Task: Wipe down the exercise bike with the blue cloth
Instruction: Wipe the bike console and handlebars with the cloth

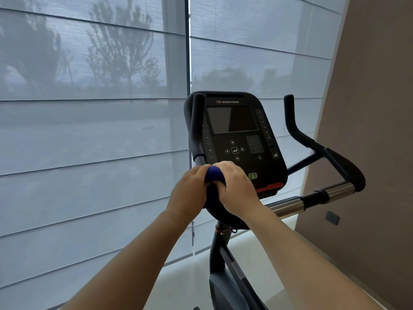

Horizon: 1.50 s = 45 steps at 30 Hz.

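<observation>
Blue cloth [213, 174] is bunched on the left handlebar [197, 121] of the exercise bike [290, 205], at the console's [234, 130] near-left corner. Left hand [190, 191] and right hand [237, 186] are both curled round it. Risk: the right knuckles sit just beside the green button [252, 175], and a rightward slip could press it. The wadded cloth likely wipes a narrow strip and misses patches.

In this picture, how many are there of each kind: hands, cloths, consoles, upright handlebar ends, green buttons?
hands: 2, the left hand and the right hand
blue cloth: 1
console: 1
upright handlebar ends: 2, the left end and the right end
green button: 1
Total: 7
</observation>
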Available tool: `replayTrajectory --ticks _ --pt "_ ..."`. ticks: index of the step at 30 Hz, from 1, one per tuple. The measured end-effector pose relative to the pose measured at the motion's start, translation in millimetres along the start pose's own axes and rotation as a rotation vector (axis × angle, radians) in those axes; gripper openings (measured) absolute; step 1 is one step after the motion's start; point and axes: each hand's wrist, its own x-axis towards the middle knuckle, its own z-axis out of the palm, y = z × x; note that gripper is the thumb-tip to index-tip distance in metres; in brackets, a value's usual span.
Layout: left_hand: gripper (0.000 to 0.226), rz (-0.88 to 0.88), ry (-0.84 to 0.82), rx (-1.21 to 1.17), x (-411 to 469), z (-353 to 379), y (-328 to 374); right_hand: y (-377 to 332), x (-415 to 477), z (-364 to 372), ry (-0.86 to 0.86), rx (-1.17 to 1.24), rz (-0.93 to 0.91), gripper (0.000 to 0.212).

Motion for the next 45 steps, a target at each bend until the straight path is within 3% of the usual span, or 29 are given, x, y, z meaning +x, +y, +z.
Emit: replayTrajectory --ticks 10,18,25,29,35,37,40,45 --pt "0.034 -0.038 -0.042 0.054 28.6 -8.4 -7.8 0.7 32.3 6.2 -0.014 0.02 0.018 0.032" --pt "0.034 0.094 -0.115 0.115 -18.0 -20.5 16.0 0.0 -24.4 -21.4 -0.117 0.036 0.016 0.033" --pt "0.035 0.176 -0.203 0.03 -67.5 -34.3 22.4 -23.6 -54.4 -37.4 -0.284 -0.134 0.066 0.04" --pt "0.041 0.22 -0.173 0.068 -69.1 -36.4 20.5 -34.6 -64.6 -33.6 -0.193 -0.15 0.072 0.042" --pt "0.051 0.385 -0.008 0.149 -28.6 -42.0 23.0 -33.5 -45.8 -36.4 0.182 -0.137 -0.007 0.041" --pt "0.049 0.406 -0.054 0.141 -11.1 -37.2 15.9 -25.0 -35.5 -33.6 0.143 -0.121 0.039 0.041" --pt "0.046 0.38 -0.27 0.059 4.8 -20.7 -4.2 -9.4 -30.2 -21.2 -0.075 -0.05 0.167 0.046" --pt "0.034 0.479 -0.347 -0.062 25.9 -8.4 -24.4 -0.5 -18.1 -8.6 0.001 0.013 0.254 0.039"
